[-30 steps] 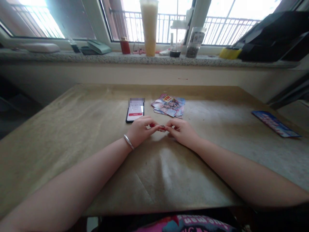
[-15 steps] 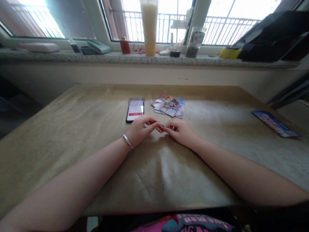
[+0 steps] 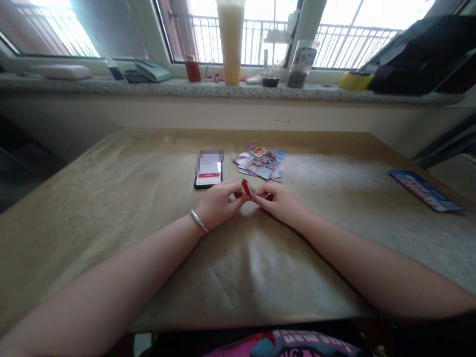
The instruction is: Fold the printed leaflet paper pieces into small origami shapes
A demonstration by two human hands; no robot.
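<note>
Over the middle of the table, a small red-and-white piece (image 3: 246, 188), perhaps folded paper, is pinched between my two hands. My left hand (image 3: 222, 202), with a silver bangle at its wrist, closes its thumb and forefinger on the piece's left lower side. From the other side, the fingertips of my right hand (image 3: 279, 202) grip its right end. The red face stands up at a tilt, and the fingers hide its lower part. Just beyond my left hand lies a phone (image 3: 208, 180) with a lit screen. Behind the piece is a fanned stack of printed picture sheets (image 3: 265, 162).
A brownish cover lies over the table (image 3: 148, 163). At the right is a blue printed packet (image 3: 424, 191). The stone windowsill (image 3: 148, 90) bears a tall cup of yellow drink (image 3: 231, 44), a red jar (image 3: 193, 69), a clear container (image 3: 298, 67) and a black bag (image 3: 420, 54).
The red-and-white piece has turned more upright, showing more of its red face. My left hand has shifted slightly right and nearer me, and its fingers have moved down. My right hand has barely moved.
</note>
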